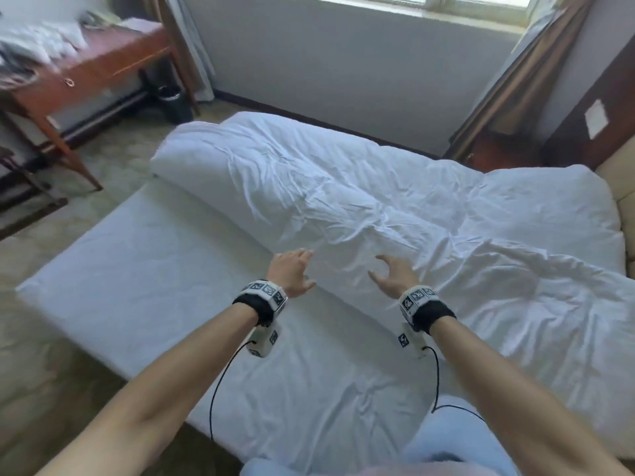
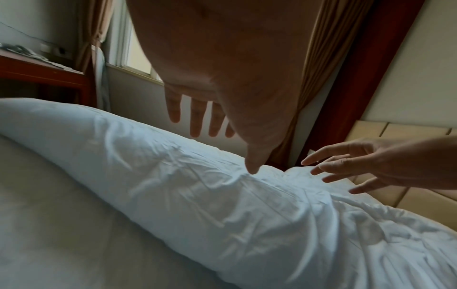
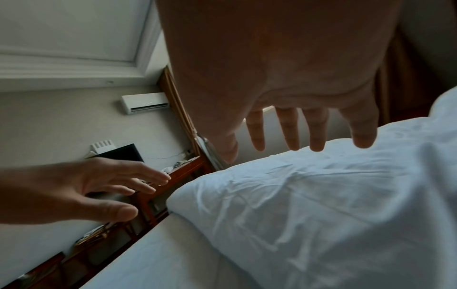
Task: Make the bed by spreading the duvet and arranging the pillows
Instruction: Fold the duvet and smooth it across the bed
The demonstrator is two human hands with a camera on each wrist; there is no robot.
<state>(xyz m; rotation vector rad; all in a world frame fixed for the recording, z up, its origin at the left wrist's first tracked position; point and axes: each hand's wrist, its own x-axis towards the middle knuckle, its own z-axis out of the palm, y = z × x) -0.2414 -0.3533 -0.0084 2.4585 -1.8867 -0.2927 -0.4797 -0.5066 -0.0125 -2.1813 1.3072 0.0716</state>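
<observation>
The duvet [image 1: 360,207], white and creased, lies bunched across the far and right part of the bed [image 1: 144,269], its folded edge running diagonally from far left to near right, with the bare sheet on the near left. In the head view, the left hand [image 1: 290,273] and right hand [image 1: 395,274] reach side by side over that folded edge, fingers spread wide and holding nothing. Whether they touch the fabric cannot be told. A wooden worktop [image 1: 103,60] with blurred items stands far left, a dark bin [image 1: 175,101] beside it, and curtains [image 1: 522,80] hang by the window.

From the left wrist view, the left hand [image 2: 222,78] hangs over the duvet [image 2: 197,195] with fingers [image 2: 195,121] straight and apart; the right hand [image 2: 366,166] reaches in from the right, equally splayed, before a padded headboard [image 2: 408,136].

From the right wrist view, the right hand [image 3: 284,78] hovers above the duvet [image 3: 309,205], fingers [image 3: 288,129] spread; the left hand [image 3: 94,187] comes in from the left, empty, near the worktop [image 3: 188,168].
</observation>
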